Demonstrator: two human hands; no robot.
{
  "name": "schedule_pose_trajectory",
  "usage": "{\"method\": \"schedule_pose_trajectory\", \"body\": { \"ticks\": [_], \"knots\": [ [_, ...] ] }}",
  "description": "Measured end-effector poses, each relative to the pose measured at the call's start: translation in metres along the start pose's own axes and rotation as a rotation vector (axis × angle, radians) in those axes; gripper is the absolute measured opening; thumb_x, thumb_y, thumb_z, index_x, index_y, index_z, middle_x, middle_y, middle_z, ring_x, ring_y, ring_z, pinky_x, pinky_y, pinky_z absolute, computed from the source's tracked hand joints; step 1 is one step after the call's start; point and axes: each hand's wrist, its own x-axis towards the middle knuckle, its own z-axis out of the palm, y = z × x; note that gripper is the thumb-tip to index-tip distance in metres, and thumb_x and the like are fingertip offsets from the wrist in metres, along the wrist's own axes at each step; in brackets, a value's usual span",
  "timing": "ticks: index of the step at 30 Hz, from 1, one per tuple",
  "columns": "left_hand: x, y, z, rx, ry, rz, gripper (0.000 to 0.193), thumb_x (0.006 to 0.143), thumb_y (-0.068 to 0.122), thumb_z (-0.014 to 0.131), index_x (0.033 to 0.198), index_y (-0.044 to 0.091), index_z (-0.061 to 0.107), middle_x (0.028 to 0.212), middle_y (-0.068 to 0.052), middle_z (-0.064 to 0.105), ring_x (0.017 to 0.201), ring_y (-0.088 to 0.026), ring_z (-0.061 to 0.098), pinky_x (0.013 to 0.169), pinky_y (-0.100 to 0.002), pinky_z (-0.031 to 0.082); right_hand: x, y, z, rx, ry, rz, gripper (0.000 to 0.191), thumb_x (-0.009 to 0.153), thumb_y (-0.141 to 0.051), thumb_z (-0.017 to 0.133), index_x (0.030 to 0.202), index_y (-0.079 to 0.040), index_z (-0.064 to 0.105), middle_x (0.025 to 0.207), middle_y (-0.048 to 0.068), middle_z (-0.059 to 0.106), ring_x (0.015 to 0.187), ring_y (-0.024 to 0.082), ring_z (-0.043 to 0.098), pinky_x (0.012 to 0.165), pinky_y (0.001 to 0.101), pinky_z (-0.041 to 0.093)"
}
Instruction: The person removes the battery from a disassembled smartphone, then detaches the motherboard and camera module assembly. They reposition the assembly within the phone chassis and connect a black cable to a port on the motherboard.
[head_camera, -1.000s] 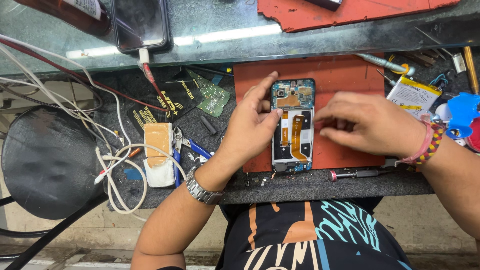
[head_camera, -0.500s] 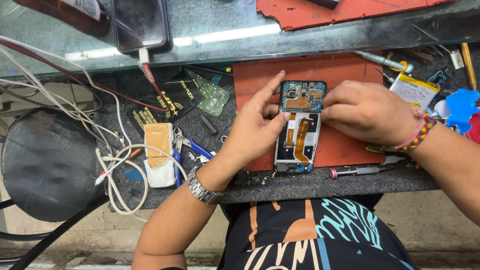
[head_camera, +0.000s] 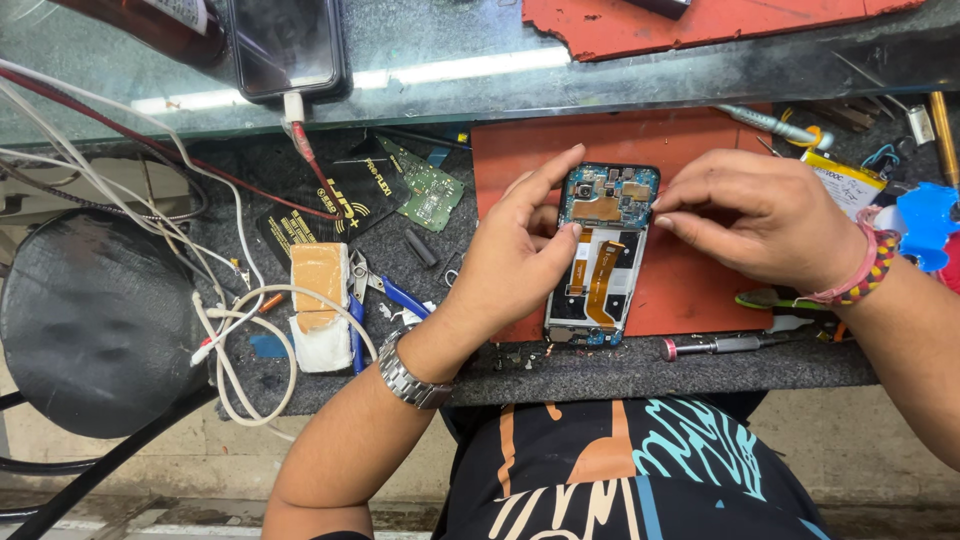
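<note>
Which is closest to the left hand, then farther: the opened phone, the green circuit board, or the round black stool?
1. opened phone: touching the left hand, on its right.
2. green circuit board: up-left.
3. round black stool: far left.

both hands (head_camera: 640, 235) grip an opened phone (head_camera: 602, 255) on a red mat (head_camera: 700, 290).
</note>
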Motion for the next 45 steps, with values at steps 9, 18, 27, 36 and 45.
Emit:
{"method": "schedule_pose_trajectory", "body": {
  "ticks": [9,18,27,36,45],
  "knots": [
    [-0.001,0.012,-0.009,0.545,0.024,0.114,0.064,0.089,0.006,0.072,0.149,0.003,0.049,0.117,-0.010,0.061,0.082,-0.014,0.064,0.071,-0.027,0.058,0.000,-0.001,0.001,-0.053,0.044,0.024,0.015,0.087,-0.007,0.079,0.101,-0.003,0.075,0.101,0.007,0.073,0.086,0.015,0.071,0.073,0.0269,0.057],
    [-0.004,0.015,-0.006,0.615,0.000,0.160,0.062,0.091,0.010,0.069,0.149,0.002,0.049,0.114,-0.011,0.062,0.079,-0.017,0.065,0.072,-0.031,0.056,0.010,-0.020,0.020,-0.397,0.050,-0.110,0.053,0.079,-0.029,0.083,0.124,-0.007,0.068,0.122,0.013,0.068,0.107,0.032,0.067,0.088,0.0404,0.056],
    [-0.004,0.018,-0.004,0.650,-0.010,0.165,0.065,0.090,0.011,0.069,0.151,0.003,0.047,0.117,-0.012,0.063,0.079,-0.018,0.068,0.072,-0.032,0.057,0.012,-0.023,0.021,-0.470,0.044,-0.121,0.051,0.079,-0.027,0.083,0.123,-0.004,0.068,0.114,0.012,0.074,0.089,0.028,0.071,0.074,0.0375,0.058],
    [-0.004,0.019,-0.004,0.644,-0.010,0.156,0.057,0.094,0.016,0.069,0.148,0.004,0.052,0.117,-0.012,0.065,0.078,-0.019,0.068,0.072,-0.032,0.056,0.015,-0.022,0.011,-0.376,0.039,-0.175,0.045,0.081,-0.026,0.080,0.119,-0.005,0.070,0.116,0.011,0.073,0.093,0.027,0.071,0.078,0.0370,0.057],
    [-0.003,0.016,-0.004,0.664,0.015,0.159,0.054,0.097,0.021,0.068,0.146,0.003,0.054,0.115,-0.013,0.066,0.083,-0.022,0.068,0.075,-0.033,0.056,0.001,-0.019,0.005,-0.388,-0.155,-0.176,0.026,0.076,-0.020,0.076,0.102,-0.015,0.079,0.062,0.005,0.065,0.057,0.025,0.066,0.050,0.0409,0.052]
  ]
}}
